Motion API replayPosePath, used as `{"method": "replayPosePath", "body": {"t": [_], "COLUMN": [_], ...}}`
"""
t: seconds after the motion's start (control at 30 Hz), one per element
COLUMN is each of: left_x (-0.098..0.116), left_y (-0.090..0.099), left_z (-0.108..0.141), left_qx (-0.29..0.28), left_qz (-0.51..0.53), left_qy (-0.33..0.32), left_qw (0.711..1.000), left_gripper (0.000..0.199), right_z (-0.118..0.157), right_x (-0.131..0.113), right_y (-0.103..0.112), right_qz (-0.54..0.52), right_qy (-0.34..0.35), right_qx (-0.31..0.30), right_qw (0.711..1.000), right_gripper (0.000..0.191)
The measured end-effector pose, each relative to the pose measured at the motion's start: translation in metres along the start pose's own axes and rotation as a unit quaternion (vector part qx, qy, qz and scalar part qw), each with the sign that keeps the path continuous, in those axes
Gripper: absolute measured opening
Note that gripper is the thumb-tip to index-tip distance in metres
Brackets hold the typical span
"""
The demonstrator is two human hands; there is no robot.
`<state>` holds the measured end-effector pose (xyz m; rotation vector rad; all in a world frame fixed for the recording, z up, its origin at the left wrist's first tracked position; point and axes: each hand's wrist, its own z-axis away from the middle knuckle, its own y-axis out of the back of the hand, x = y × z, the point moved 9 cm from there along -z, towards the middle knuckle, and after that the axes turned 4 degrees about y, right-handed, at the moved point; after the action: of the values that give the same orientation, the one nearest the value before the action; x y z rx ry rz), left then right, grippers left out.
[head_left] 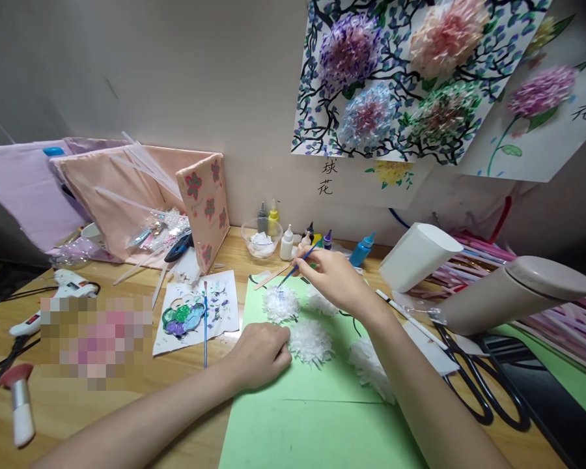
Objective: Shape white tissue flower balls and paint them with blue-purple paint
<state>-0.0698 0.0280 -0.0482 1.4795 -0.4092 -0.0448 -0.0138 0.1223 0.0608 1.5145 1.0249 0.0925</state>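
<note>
My right hand (329, 277) grips a thin blue paintbrush (300, 262), its tip touching the upper part of a white paper flower (279, 306) that carries a little blue color. My left hand (261, 355) rests in a loose fist on the green paper (268, 430), just below that flower and beside a second fluffy white flower (311, 342). Another white flower (321, 301) is partly behind my right hand, and one more (371, 365) is partly covered by my right forearm. I see nothing in my left fist.
Left of the green paper, a paint-smeared tissue (227, 296) bears a palette (183, 318) and another blue brush (206, 332). Paint bottles (286, 244) and a plastic bowl (261, 240) stand behind. Scissors (478, 384), a phone (542, 397) and a tumbler (508, 299) lie right; a glue gun (71, 286) lies left.
</note>
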Motion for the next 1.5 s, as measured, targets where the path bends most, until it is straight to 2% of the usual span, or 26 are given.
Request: {"method": "replayPosePath", "body": {"t": [0.27, 0.37, 0.5, 0.7, 0.9, 1.07, 1.23, 1.4, 1.5], "left_x": [-0.001, -0.001, -0.001, -0.001, -0.001, -0.001, 0.001, 0.000, -0.006], "left_y": [-0.002, -0.002, 0.000, 0.000, -0.001, -0.001, 0.000, -0.003, -0.007], "left_z": [0.000, 0.000, 0.000, 0.000, 0.000, 0.000, 0.001, 0.002, 0.004], "left_qx": [-0.009, -0.006, -0.001, -0.009, 0.002, 0.011, 0.011, 0.003, -0.006], "left_qz": [-0.001, -0.002, -0.008, -0.011, -0.006, -0.009, -0.017, -0.016, -0.006], "left_qy": [0.008, 0.002, 0.002, 0.010, -0.001, -0.009, -0.009, -0.008, -0.001], "left_qw": [1.000, 1.000, 1.000, 1.000, 1.000, 1.000, 1.000, 1.000, 1.000], "left_gripper": [0.013, 0.012, 0.012, 0.013, 0.012, 0.011, 0.011, 0.011, 0.013], "right_z": [0.001, 0.001, 0.001, 0.000, 0.000, 0.000, 0.000, 0.000, 0.004], "right_x": [0.000, 0.000, -0.005, -0.002, -0.003, -0.001, -0.001, -0.006, -0.026], "right_y": [-0.004, -0.001, -0.005, -0.003, -0.007, -0.005, -0.009, 0.001, -0.003], "right_qz": [0.066, 0.050, 0.040, 0.049, 0.044, 0.044, 0.049, 0.003, -0.059], "right_qy": [-0.010, -0.002, 0.022, 0.009, 0.015, 0.010, 0.012, 0.025, 0.062], "right_qx": [-0.005, 0.010, -0.008, 0.005, -0.011, 0.005, -0.013, 0.022, 0.042], "right_qw": [0.998, 0.999, 0.999, 0.999, 0.999, 0.999, 0.999, 0.999, 0.995], "right_gripper": [0.023, 0.023, 0.023, 0.022, 0.023, 0.023, 0.023, 0.022, 0.022]}}
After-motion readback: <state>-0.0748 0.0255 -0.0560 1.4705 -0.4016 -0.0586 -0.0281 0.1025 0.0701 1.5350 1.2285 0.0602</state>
